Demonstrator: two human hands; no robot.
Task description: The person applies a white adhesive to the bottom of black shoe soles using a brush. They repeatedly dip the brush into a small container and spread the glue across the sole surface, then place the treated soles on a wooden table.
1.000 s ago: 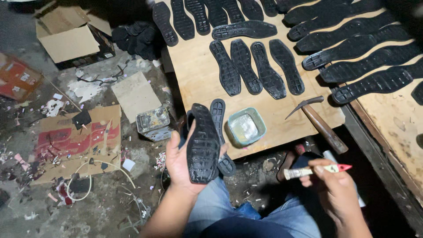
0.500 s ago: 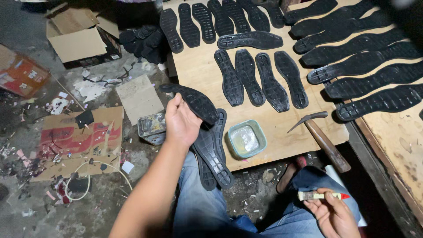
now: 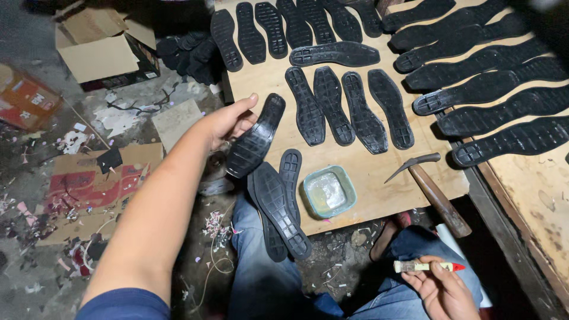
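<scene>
Dim floor; left hand (image 3: 228, 121) grips sole (image 3: 256, 137), fingers probably hidden behind.

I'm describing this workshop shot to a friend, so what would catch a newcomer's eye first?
Rows of black rubber shoe soles laid out across the plywood board. Next, the left hand holding one black sole over the board's left edge, and the right hand at lower right gripping a small brush. A teal glue tray and a hammer lie near the board's front edge.

A hammer (image 3: 428, 184) lies on the table (image 3: 367, 178) beside a green glue tray (image 3: 329, 191). Cardboard boxes (image 3: 101, 53) and paper scraps (image 3: 77, 139) (mostly torn) litter the floor (image 3: 35, 237).
</scene>
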